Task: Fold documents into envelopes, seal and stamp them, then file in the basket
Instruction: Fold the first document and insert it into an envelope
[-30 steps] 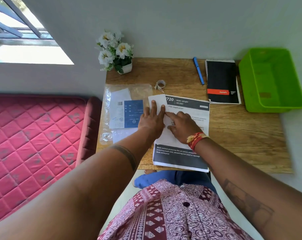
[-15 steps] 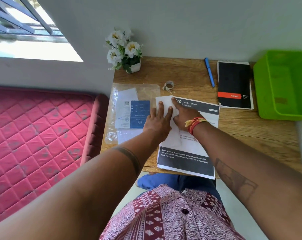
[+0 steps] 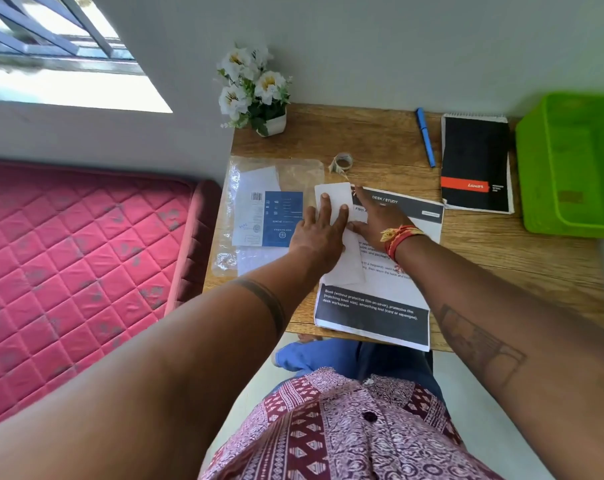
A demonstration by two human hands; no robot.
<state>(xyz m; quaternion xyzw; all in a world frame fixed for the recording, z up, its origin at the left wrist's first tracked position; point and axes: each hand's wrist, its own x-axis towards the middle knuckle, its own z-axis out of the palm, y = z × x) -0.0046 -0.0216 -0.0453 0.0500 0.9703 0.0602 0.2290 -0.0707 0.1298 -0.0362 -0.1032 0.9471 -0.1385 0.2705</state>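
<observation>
With the left hand point(image 3: 319, 230) flat on the paper point(image 3: 342, 237), the right hand point(image 3: 371, 220), fingers straight, has been run far along the crease, so folding is nearly done.

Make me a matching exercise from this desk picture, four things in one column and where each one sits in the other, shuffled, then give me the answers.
Things:
1. blue pen
2. green basket
3. flower pot
4. tape roll

Places:
A. far left corner of the desk, against the wall
B. right end of the desk
C. just beyond the folded white paper
D. left of the black notebook

Pairs: 1-D, 2-B, 3-A, 4-C
</observation>
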